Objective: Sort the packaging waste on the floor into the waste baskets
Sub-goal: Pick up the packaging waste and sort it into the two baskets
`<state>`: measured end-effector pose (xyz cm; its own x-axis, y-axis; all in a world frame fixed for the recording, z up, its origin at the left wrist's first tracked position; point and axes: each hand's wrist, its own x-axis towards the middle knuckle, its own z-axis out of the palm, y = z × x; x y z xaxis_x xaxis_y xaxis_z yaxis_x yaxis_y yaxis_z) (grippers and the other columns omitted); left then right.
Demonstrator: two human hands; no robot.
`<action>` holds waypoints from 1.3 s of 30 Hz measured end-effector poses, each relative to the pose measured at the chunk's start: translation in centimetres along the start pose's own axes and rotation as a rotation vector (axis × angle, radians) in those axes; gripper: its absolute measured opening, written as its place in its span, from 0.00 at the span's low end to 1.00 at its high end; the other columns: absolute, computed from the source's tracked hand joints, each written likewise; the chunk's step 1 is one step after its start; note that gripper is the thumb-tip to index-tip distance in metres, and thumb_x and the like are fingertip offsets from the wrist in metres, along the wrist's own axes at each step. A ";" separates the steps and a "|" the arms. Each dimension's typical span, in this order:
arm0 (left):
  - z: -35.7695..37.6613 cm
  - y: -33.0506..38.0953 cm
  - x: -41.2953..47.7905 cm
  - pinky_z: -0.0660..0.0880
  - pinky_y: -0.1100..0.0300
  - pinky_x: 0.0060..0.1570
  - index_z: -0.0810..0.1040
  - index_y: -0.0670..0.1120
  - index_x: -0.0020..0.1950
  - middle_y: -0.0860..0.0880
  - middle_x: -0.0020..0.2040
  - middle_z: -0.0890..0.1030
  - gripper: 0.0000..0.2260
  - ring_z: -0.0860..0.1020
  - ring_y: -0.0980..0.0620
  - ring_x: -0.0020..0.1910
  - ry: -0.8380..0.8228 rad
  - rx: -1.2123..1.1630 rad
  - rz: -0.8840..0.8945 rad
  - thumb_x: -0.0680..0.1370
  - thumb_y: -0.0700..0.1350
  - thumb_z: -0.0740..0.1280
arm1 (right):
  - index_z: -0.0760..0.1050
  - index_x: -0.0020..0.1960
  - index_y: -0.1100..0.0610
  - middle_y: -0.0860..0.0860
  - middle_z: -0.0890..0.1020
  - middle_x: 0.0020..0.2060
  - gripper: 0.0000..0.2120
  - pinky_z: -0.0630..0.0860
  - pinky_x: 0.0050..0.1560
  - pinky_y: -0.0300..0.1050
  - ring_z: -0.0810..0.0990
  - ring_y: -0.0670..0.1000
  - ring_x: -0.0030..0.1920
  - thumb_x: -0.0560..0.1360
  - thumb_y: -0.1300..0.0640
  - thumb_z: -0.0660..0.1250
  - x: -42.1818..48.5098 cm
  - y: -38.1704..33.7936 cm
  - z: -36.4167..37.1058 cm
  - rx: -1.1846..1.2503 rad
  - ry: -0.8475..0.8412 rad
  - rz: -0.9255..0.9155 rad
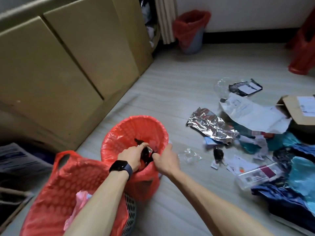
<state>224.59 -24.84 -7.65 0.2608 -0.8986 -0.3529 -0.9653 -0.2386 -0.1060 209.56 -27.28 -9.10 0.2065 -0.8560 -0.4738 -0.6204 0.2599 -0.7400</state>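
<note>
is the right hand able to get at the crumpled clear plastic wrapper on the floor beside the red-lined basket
Probably yes: the crumpled clear plastic wrapper lies on bare floor just beyond the right hand, nothing between. That hand has to release the dark crumpled plastic it pinches.

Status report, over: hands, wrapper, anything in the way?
Left hand, right hand both grip black wrapper over red-lined basket. Basket mouth unblocked. Foil waits on floor at right.

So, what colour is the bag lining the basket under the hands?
Red plastic bag, head view.
</note>
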 end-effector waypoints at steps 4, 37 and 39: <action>2.4 -0.7 1.5 0.76 0.52 0.57 0.60 0.71 0.71 0.49 0.68 0.76 0.26 0.77 0.43 0.63 -0.147 0.034 0.048 0.78 0.48 0.60 | 0.68 0.63 0.58 0.61 0.81 0.56 0.22 0.76 0.55 0.52 0.78 0.64 0.57 0.71 0.52 0.63 0.4 1.9 -1.1 -0.023 -0.011 -0.034; 19.9 33.2 -14.5 0.66 0.49 0.70 0.60 0.55 0.76 0.45 0.79 0.52 0.26 0.63 0.39 0.73 -0.564 -0.071 0.499 0.78 0.49 0.61 | 0.63 0.73 0.54 0.58 0.66 0.70 0.35 0.69 0.67 0.54 0.70 0.60 0.67 0.71 0.45 0.72 -22.1 43.2 -16.9 0.029 0.499 0.739; 21.4 33.5 -15.6 0.63 0.47 0.71 0.57 0.58 0.77 0.46 0.80 0.47 0.29 0.56 0.39 0.75 -0.548 -0.016 0.494 0.77 0.50 0.61 | 0.54 0.77 0.51 0.58 0.55 0.76 0.45 0.64 0.71 0.59 0.60 0.64 0.74 0.69 0.41 0.74 -22.0 44.5 -17.5 -0.017 0.419 0.773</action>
<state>188.38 -10.91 -25.60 -0.2404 -0.5909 -0.7701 -0.9706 0.1376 0.1974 164.17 -4.75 -23.24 -0.5685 -0.5376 -0.6227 -0.4838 0.8307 -0.2755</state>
